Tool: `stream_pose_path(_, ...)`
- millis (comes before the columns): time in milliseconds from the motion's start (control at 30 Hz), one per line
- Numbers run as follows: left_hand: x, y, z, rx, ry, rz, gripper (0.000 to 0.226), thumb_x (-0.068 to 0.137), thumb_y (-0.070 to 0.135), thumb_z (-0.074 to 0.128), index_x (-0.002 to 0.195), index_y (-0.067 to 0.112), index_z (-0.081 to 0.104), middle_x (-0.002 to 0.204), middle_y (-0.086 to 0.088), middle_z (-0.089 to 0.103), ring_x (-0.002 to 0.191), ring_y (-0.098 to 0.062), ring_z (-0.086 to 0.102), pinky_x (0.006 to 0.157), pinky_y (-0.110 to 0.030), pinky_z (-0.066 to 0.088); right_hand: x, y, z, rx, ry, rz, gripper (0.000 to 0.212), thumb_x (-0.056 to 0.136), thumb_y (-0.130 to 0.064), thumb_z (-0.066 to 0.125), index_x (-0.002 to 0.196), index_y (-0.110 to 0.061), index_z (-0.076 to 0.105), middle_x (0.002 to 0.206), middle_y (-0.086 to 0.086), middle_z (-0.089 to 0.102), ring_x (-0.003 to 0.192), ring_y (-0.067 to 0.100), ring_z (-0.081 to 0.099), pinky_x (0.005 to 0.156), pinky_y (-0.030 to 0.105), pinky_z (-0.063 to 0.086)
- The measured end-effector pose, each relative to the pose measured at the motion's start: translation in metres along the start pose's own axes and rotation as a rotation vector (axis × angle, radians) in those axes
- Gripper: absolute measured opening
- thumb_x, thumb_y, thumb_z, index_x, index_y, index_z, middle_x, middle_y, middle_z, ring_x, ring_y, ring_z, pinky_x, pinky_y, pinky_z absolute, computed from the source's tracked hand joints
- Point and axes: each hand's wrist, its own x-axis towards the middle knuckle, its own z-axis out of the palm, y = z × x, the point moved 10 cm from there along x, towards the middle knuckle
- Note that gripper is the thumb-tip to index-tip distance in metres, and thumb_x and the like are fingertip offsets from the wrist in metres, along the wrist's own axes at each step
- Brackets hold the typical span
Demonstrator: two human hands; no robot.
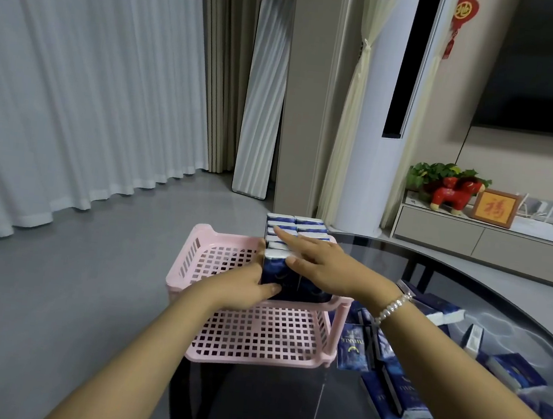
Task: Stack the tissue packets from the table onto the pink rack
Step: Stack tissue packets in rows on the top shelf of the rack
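Nearest, at right: loose packets [395,391] scattered on dark glass table [280,409]. Pink rack [221,258] at table's left edge, lower shelf bare. Left hand [242,288] curled round front packet [276,271] of upper-shelf stack [296,232]. Right hand [317,262] flat, fingers straight, pressing stack top. Upper shelf's left half open.
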Motion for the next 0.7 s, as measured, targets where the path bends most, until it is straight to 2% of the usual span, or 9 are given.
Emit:
stream_pose_path(67, 0.001, -0.003, 0.001, -0.006, 0.024, -0.013, 0.077, 0.097, 0.033, 0.048, 0.152, 0.018, -0.004, 0.130, -0.005, 0.052, 0.106, -0.016, 0.054, 0.089, -0.026, 0.038, -0.002, -0.003, 0.001, -0.027, 0.001, -0.036, 0.047, 0.100, -0.033, 0.035, 0.145, -0.041, 0.022, 0.151, -0.002, 0.034, 0.143, 0.015, 0.019, 0.117, 0.037, 0.010)
stream_pose_path(167, 0.000, -0.008, 0.003, -0.031, 0.045, -0.029, 0.093, 0.095, 0.035, 0.050, 0.145, 0.029, -0.028, 0.132, -0.003, 0.051, 0.117, -0.021, 0.054, 0.098, -0.031, 0.040, -0.004, -0.006, 0.004, -0.113, -0.004, -0.069, 0.045, 0.100, -0.032, 0.037, 0.144, -0.038, 0.028, 0.153, -0.008, 0.028, 0.145, 0.013, 0.014, 0.118, 0.040, 0.008)
stream_pose_path(200, -0.001, -0.009, 0.004, -0.037, 0.033, -0.039, 0.095, 0.095, 0.035, 0.051, 0.142, 0.031, -0.032, 0.131, -0.003, 0.051, 0.120, -0.022, 0.053, 0.100, -0.031, 0.039, -0.004, -0.007, 0.005, -0.148, -0.014, -0.076, 0.046, 0.100, -0.030, 0.037, 0.144, -0.036, 0.028, 0.154, -0.008, 0.026, 0.145, 0.014, 0.013, 0.118, 0.041, 0.009)
stream_pose_path(233, -0.002, -0.008, 0.005, -0.047, 0.010, -0.047, 0.096, 0.095, 0.035, 0.051, 0.141, 0.031, -0.033, 0.138, -0.004, 0.048, 0.123, -0.022, 0.051, 0.100, -0.029, 0.038, -0.003, -0.007, 0.007, -0.184, -0.025, -0.081, 0.046, 0.100, -0.028, 0.036, 0.145, -0.035, 0.028, 0.155, -0.008, 0.025, 0.145, 0.014, 0.013, 0.118, 0.041, 0.008)
stream_pose_path(300, -0.006, -0.004, 0.004, -0.100, -0.017, -0.052, 0.093, 0.095, 0.040, 0.049, 0.143, 0.030, -0.030, 0.152, 0.000, 0.032, 0.133, -0.019, 0.041, 0.099, -0.023, 0.031, -0.003, -0.008, 0.007, -0.211, -0.035, -0.081, 0.046, 0.100, -0.027, 0.035, 0.145, -0.033, 0.028, 0.155, -0.007, 0.023, 0.145, 0.014, 0.012, 0.118, 0.040, 0.007)
stream_pose_path(367, -0.009, 0.002, -0.001, -0.172, 0.022, -0.033, 0.086, 0.096, 0.046, 0.044, 0.145, 0.032, -0.026, 0.157, 0.002, 0.022, 0.139, -0.016, 0.031, 0.099, -0.021, 0.026, -0.002, -0.007, 0.006, -0.190, -0.013, -0.074, 0.044, 0.101, -0.033, 0.031, 0.145, -0.031, 0.030, 0.155, -0.007, 0.025, 0.145, 0.014, 0.014, 0.118, 0.040, 0.010)
stream_pose_path(500, -0.012, 0.008, 0.000, -0.186, 0.136, 0.002, 0.075, 0.100, 0.041, 0.035, 0.147, 0.032, -0.022, 0.161, 0.003, 0.003, 0.146, -0.016, 0.013, 0.110, -0.027, 0.019, -0.003, -0.008, 0.005, -0.309, 0.087, -0.097, 0.045, 0.102, -0.034, 0.028, 0.146, -0.023, 0.031, 0.152, -0.006, 0.031, 0.144, 0.016, 0.021, 0.115, 0.040, 0.019)
stream_pose_path(700, -0.012, 0.004, 0.001, -0.229, 0.203, -0.008, 0.075, 0.099, 0.041, 0.037, 0.148, 0.031, -0.018, 0.160, 0.006, 0.001, 0.146, -0.016, 0.011, 0.114, -0.032, 0.016, -0.006, -0.006, 0.003, -0.262, 0.169, -0.111, 0.045, 0.101, -0.034, 0.032, 0.144, -0.022, 0.034, 0.151, -0.005, 0.034, 0.143, 0.015, 0.023, 0.116, 0.037, 0.018)
